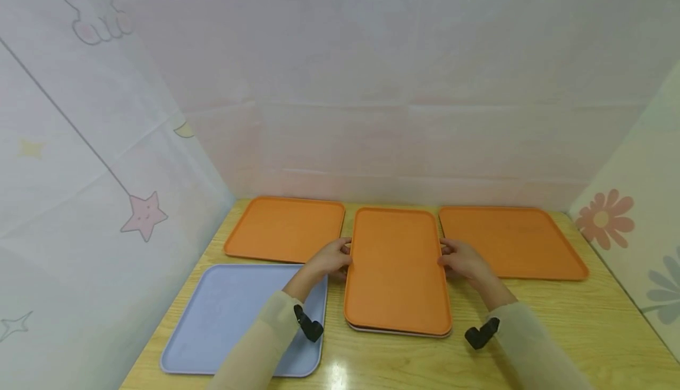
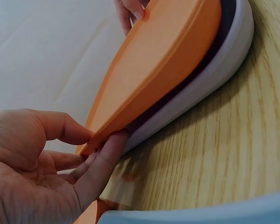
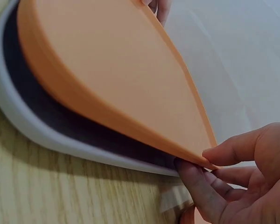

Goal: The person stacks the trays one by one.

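An orange rectangular tray (image 1: 397,272) lies lengthwise in the middle, on top of a pale tray (image 2: 238,51) whose rim shows beneath it. In both wrist views a dark gap separates the two at the near end. My left hand (image 1: 333,259) pinches the orange tray's left long edge. On the opposite edge, my right hand (image 1: 465,260) pinches the rim, thumb and fingers at its border. Both wrist views show fingertips close against the rim.
Behind left lies another orange tray (image 1: 289,228), and behind right a third orange tray (image 1: 510,242). A light blue tray (image 1: 239,313) sits front left, under my left forearm. Patterned cloth walls (image 1: 340,83) enclose the wooden table (image 1: 552,319) at the back and sides.
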`<action>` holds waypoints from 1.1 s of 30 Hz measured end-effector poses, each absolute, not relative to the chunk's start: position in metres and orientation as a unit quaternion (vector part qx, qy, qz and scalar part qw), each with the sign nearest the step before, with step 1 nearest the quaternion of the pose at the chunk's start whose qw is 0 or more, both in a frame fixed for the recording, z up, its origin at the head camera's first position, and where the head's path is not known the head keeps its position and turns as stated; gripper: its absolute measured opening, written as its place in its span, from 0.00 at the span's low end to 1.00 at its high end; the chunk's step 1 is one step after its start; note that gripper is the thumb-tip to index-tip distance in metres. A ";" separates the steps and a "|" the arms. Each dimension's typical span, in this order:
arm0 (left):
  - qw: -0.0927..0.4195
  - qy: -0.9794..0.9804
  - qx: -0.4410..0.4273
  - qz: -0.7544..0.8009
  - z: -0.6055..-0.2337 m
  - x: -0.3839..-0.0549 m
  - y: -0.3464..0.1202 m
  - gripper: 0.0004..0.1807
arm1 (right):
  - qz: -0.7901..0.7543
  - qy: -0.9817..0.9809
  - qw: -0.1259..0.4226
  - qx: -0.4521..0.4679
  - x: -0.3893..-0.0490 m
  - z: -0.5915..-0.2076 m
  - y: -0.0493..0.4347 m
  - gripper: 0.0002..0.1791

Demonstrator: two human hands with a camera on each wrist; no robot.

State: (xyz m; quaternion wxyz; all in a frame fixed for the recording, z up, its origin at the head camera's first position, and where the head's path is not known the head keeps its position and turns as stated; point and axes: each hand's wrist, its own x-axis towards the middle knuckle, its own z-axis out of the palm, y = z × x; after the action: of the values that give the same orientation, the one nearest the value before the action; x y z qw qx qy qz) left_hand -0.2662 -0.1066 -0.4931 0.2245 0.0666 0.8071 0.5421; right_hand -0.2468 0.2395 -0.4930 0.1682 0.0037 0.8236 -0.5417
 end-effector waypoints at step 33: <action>0.235 0.840 0.076 0.484 -0.494 -0.251 -0.100 0.43 | -0.429 0.894 0.132 -0.005 -0.246 -0.488 0.236 0.34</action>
State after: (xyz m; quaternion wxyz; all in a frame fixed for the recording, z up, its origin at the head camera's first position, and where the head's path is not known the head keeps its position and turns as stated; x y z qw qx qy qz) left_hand -0.2513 -0.0998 -0.4939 0.2345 0.0765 0.8396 0.4839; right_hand -0.2458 0.2359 -0.4884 0.1315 -0.0045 0.8936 -0.4290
